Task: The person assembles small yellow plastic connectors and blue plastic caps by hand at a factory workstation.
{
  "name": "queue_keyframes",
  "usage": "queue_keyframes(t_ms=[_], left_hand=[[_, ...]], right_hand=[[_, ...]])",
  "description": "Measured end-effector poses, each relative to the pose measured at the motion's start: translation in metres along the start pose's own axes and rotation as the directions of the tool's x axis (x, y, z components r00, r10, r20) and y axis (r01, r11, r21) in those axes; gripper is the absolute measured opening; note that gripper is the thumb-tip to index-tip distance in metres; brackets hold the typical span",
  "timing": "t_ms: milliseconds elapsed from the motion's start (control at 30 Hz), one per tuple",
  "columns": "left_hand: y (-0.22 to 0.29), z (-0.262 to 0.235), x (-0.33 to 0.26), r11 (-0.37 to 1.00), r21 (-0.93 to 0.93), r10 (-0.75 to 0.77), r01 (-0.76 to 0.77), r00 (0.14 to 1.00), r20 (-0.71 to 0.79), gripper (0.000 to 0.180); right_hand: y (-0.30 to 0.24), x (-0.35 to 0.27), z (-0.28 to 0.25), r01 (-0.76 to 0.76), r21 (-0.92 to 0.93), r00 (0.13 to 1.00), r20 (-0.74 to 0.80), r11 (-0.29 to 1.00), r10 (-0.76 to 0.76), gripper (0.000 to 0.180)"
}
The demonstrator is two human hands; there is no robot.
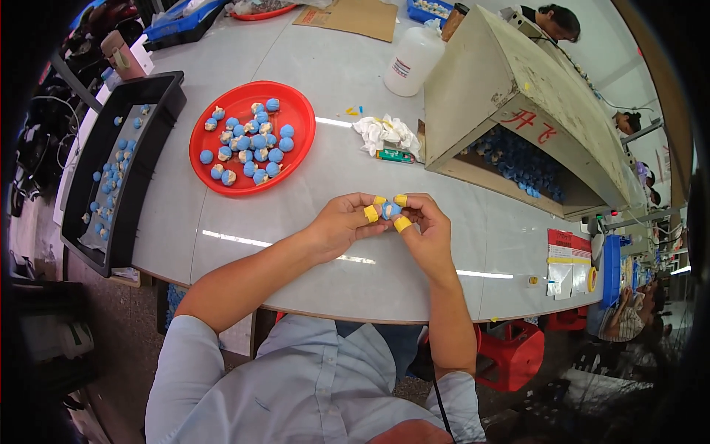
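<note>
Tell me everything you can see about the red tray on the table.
The red tray is round, shallow and looks like glossy plastic, with a raised rim. It lies flat on the grey table, beside a long black tray. It holds a loose cluster of small blue pieces, some with pale parts. Neither hand touches it.

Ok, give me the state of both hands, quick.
Left hand: closed, pinching the small blue ball.
Right hand: closed on the same ball, fingertips capped in yellow.
</note>
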State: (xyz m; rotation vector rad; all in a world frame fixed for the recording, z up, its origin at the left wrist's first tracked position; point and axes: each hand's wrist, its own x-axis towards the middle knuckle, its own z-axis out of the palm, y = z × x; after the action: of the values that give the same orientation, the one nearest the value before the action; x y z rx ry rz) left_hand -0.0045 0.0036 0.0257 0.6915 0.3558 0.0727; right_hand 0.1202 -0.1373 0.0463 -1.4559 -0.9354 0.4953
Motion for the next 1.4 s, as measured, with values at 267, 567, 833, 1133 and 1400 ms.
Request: queue_keyframes(t_ms=[267, 567, 833, 1133, 1400], left_hand=[[0.0, 0.004, -0.001, 0.999, 0.039, 0.005, -0.004, 1.0, -0.022, 0.026], [-0.005, 0.001, 0.002, 0.998, 0.058, 0.018, -0.016, 0.999, -0.039, 0.024], [-0.006, 0.0, 0.002, 0.992, 0.111, 0.065, -0.064, 0.998, -0.009, 0.023], [-0.008, 0.0, 0.002, 0.991, 0.112, 0.069, -0.066, 0.997, -0.023, 0.025], [-0.011, 0.003, 0.0, 0.976, 0.168, 0.146, -0.141, 0.989, -0.015, 0.025]], right_hand=[[0.0, -0.002, -0.001, 0.086, -0.131, 0.996, -0.006, 0.988, -0.087, 0.026], [-0.003, -0.002, -0.002, 0.096, -0.143, 0.995, 0.022, 0.985, -0.094, 0.024], [-0.005, -0.001, -0.004, 0.109, -0.167, 0.994, 0.049, 0.98, -0.102, 0.024], [-0.005, -0.003, -0.002, 0.095, -0.187, 0.995, 0.036, 0.978, -0.09, 0.024], [-0.006, -0.004, -0.004, 0.129, -0.197, 0.991, 0.06, 0.972, -0.119, 0.024]])
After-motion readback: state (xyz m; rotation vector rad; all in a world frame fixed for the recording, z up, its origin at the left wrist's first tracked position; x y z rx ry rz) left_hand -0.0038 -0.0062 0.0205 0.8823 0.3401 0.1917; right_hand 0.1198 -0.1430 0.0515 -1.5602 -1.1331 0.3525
